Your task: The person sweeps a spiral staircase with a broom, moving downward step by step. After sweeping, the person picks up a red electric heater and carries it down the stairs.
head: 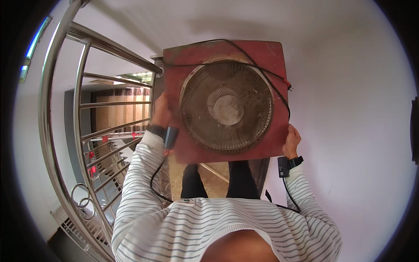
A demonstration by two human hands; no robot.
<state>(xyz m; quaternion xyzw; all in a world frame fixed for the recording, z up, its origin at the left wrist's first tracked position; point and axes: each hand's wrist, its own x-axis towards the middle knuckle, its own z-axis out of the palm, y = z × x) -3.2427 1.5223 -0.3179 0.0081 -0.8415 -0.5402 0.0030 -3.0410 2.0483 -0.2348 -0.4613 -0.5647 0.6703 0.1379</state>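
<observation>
Before my body is a square red box fan (196, 147) with a dusty round wire grille (226, 109), its front turned up towards me. My left hand (161, 109) grips its left edge, the fingertips hidden behind it. On the opposite edge, near the lower corner, my right hand (292, 141) has hold of the side. A black power cord (244, 51) lies across the top of the fan and runs down its right side. The cord's red-ended plug (288, 85) hangs at the right edge. Each wrist wears a black strap with a small wired device.
A stainless steel railing (78, 98) runs along my left, with a stairwell and lower steps (121, 106) seen through its bars. A white wall (343, 114) stands close on my right. Tan floor tiles (212, 173) show around my legs below the fan.
</observation>
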